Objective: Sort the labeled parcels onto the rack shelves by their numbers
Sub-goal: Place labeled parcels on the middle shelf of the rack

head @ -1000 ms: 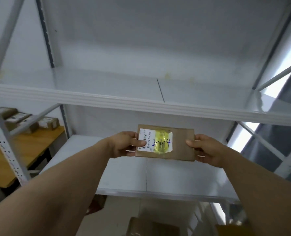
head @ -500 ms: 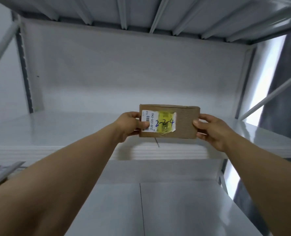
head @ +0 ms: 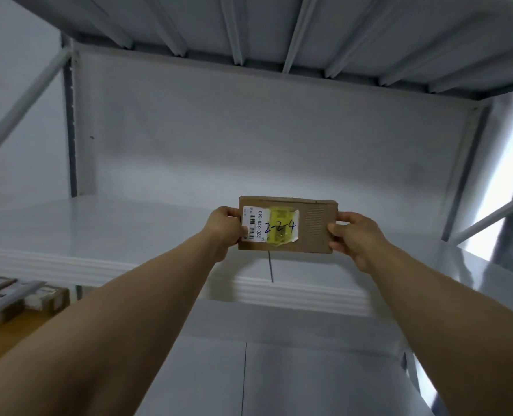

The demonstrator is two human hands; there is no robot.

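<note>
Above the white shelf (head: 69, 232), your left hand (head: 223, 228) and right hand (head: 352, 235) pinch opposite ends of a flat brown cardboard parcel (head: 315, 228), its white-and-yellow label (head: 268, 228) handwritten "2-2-4".

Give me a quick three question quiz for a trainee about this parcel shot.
1. True or false: both hands hold the parcel.
2. What number is handwritten on the label? A) 2-2-4 B) 3-1-5 C) 1-4-2
3. Fill in: the parcel is held over the ____ shelf of the two in view.

Key: 1 true, the left hand and right hand each grip an end. 2 A. 3 upper.
</note>
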